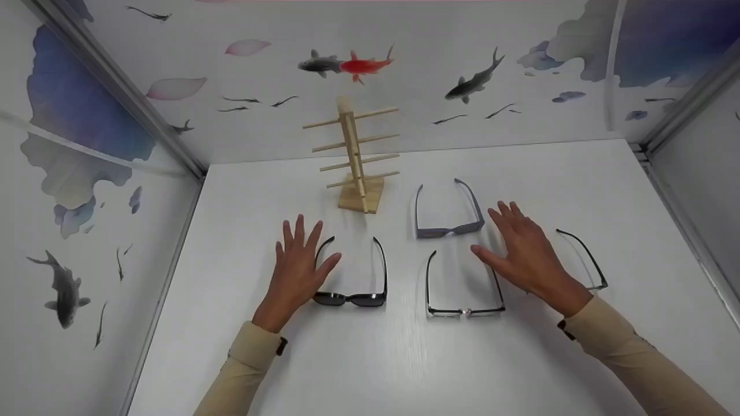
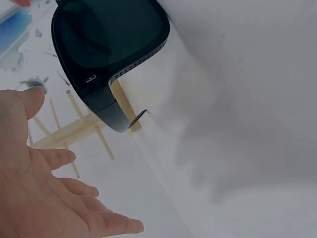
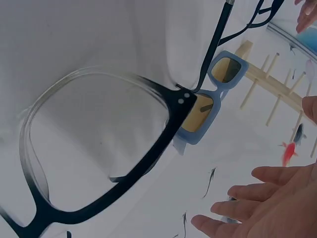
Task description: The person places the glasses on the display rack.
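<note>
Five fingers, straight and spread, show on the left hand (image 1: 295, 274) in the head view. It hides a bit of the black sunglasses (image 1: 350, 299) on the white table (image 1: 370, 370). The right hand (image 1: 527, 251), thumb stuck out, is near the blue glasses (image 1: 451, 232) and clear glasses (image 1: 465, 312). Left wrist view: fingers apart below a dark lens (image 2: 109, 32). Right wrist view: straight fingers, small gaps between.

The black sunglasses (image 1: 348, 299) look like glossy plastic, the blue-grey glasses (image 1: 437, 233) like matt plastic. The rack (image 1: 353, 151) is smooth wood, the surface (image 1: 399, 358) softly glossy, the sleeves (image 1: 245, 359) matt cloth.
</note>
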Demonstrator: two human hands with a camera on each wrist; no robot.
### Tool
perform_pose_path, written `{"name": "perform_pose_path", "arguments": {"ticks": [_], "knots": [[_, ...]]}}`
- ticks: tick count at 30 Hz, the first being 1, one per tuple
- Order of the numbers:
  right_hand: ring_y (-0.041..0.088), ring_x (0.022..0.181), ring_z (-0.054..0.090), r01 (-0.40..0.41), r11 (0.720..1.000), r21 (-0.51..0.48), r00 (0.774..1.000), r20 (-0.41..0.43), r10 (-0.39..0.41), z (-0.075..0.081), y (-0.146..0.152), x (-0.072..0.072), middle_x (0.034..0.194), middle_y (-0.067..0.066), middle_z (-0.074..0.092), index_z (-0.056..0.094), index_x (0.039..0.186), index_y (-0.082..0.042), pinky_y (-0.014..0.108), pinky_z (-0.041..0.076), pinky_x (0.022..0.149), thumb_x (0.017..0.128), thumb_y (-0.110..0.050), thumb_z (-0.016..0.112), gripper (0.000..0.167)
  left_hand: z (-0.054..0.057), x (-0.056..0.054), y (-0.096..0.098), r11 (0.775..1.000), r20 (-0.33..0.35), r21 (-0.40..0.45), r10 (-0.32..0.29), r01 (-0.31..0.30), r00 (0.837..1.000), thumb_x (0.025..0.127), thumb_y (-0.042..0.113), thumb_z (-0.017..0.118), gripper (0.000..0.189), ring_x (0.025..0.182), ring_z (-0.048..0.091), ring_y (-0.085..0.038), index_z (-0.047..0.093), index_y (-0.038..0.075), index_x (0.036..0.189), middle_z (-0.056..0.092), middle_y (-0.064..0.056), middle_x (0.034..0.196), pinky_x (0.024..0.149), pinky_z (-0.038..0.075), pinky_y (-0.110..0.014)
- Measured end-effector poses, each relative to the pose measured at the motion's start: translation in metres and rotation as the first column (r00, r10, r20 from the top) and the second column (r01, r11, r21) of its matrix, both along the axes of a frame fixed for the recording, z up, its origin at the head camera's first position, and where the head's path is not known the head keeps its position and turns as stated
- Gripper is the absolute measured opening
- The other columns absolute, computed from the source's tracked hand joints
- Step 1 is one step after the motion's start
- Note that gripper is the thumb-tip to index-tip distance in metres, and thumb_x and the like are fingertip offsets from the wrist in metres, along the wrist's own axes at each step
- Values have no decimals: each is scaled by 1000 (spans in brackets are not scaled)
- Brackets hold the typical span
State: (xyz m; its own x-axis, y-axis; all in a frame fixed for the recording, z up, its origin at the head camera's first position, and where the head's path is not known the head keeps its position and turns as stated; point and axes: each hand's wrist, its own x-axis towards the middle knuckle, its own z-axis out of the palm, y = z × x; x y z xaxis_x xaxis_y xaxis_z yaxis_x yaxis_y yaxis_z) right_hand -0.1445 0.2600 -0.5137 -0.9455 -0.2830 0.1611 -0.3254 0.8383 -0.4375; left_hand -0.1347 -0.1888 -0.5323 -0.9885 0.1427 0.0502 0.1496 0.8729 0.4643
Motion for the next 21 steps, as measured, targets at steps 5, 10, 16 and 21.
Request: {"name": "perform_pose_path", "arguments": {"ticks": [5,10,16,21], "knots": [[53,158,36,-11,999,-37,1000,-22,10,0,-8,0,167,31,45,52,158,6,76,34,121,102,-42,79,78,-1,3,-5,997,52,81,-5,1,999,110,52,65,81,167,9,-50,39,6,170,19,-28,179,128,18,-76],[52,156,39,-15,998,-65,1000,-20,13,1,-15,0,163,30,50,57,154,6,75,36,120,102,-37,80,72,-4,7,-9,990,100,142,5,-19,995,111,50,65,79,166,18,-47,39,5,170,25,-25,179,131,22,-69],[48,154,43,-13,996,-93,1000,4,13,1,-23,1,160,29,53,58,153,5,72,39,120,102,-34,80,68,-6,9,-12,980,118,196,19,-43,993,111,50,65,78,166,23,-44,41,7,170,28,-22,179,129,29,-67],[47,152,46,-49,993,-109,999,-8,48,-2,-30,2,159,29,55,61,149,5,71,43,118,103,-34,80,63,-10,10,-16,970,112,236,36,-62,993,111,49,66,74,164,29,-41,45,8,168,33,-21,177,130,30,-63]]}}
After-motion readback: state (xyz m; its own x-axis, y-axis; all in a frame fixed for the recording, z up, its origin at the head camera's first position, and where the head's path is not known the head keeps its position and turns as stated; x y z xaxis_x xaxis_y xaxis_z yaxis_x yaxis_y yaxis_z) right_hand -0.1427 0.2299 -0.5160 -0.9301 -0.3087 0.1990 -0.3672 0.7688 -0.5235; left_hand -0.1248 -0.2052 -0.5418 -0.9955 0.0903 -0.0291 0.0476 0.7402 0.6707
